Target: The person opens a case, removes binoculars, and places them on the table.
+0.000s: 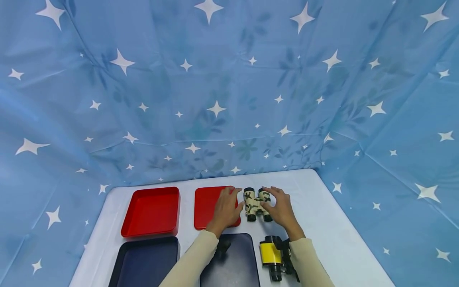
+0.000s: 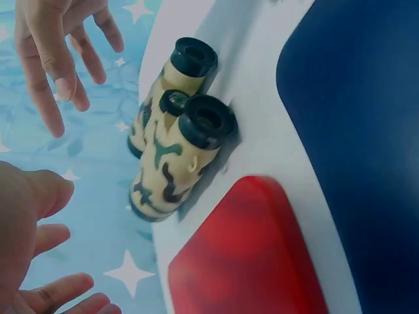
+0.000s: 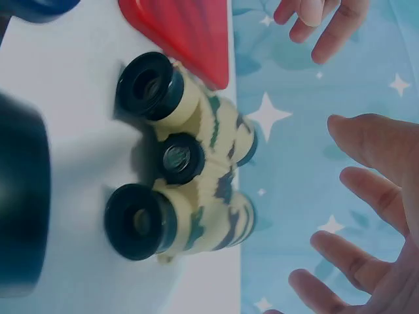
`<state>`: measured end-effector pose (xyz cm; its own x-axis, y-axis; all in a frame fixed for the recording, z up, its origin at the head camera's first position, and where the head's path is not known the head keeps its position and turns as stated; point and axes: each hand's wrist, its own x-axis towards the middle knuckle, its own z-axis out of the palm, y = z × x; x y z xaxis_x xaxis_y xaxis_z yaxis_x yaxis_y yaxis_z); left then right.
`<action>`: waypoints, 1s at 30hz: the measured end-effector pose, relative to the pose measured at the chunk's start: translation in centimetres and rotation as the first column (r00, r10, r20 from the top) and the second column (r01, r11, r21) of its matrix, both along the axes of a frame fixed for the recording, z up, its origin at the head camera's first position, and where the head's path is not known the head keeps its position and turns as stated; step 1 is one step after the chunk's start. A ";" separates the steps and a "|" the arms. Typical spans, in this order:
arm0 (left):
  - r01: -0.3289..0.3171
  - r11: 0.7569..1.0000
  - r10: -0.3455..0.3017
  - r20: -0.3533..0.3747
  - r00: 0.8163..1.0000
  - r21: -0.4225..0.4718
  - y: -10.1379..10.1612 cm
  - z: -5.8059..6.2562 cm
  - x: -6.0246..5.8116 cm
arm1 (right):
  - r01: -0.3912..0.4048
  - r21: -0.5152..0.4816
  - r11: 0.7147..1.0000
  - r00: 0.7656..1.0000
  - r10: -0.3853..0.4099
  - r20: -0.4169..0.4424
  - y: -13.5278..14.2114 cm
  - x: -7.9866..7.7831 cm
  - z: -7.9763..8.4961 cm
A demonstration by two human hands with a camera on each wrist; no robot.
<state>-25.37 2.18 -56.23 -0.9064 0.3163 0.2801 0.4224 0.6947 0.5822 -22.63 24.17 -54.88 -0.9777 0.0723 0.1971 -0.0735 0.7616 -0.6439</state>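
A pair of camouflage binoculars (image 1: 250, 204) lies on the white table between the two hands, its black eyepieces facing the wearer. My left hand (image 1: 226, 209) hovers to the left of it, over the edge of a red lid-like tray (image 1: 206, 203), with fingers spread and relaxed. On the other side, my right hand (image 1: 283, 209) is held above and beside the right barrel, fingers loosely bent. Both wrist views show a gap between the hands and the binoculars (image 2: 173, 154), and the right hand (image 3: 386, 196) holds nothing.
A second pair of binoculars, black and yellow (image 1: 270, 253), lies near the right forearm, partly covered by the sleeve. To the left are a red tray (image 1: 154, 211) and a dark blue tray (image 1: 145, 261). Another dark blue tray (image 1: 238, 265) lies under the left forearm. A starry blue curtain (image 1: 229, 87) surrounds the table.
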 end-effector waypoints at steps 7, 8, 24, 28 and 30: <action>-0.021 0.986 0.004 -0.101 0.995 -0.163 -1.6 1.0 1.0 | -0.049 0.035 0.998 0.998 0.050 -0.030 -1.5 0.6 0.8; -0.025 0.982 0.005 -0.105 0.994 -0.187 -1.8 1.1 1.1 | -0.056 0.043 0.998 0.998 0.057 -0.033 -1.7 0.8 0.9; -0.053 0.917 0.028 -0.069 0.997 -0.396 -4.5 1.6 4.0 | -0.122 0.218 0.968 0.991 0.131 -0.027 -5.8 3.1 1.5; -0.063 0.907 0.039 -0.067 0.997 -0.415 -5.1 2.2 4.5 | -0.138 0.268 0.954 0.989 0.145 -0.007 -6.6 3.7 1.8; -0.067 0.902 0.044 -0.064 0.997 -0.426 -5.5 2.6 4.7 | -0.150 0.278 0.949 0.988 0.153 0.009 -6.9 4.0 2.1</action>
<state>-20.62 -3.28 -53.63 -0.9141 0.3655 0.1757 0.3969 0.8953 0.2025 -18.64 17.25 -52.83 -0.9702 -0.1358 0.2005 -0.2086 0.8893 -0.4070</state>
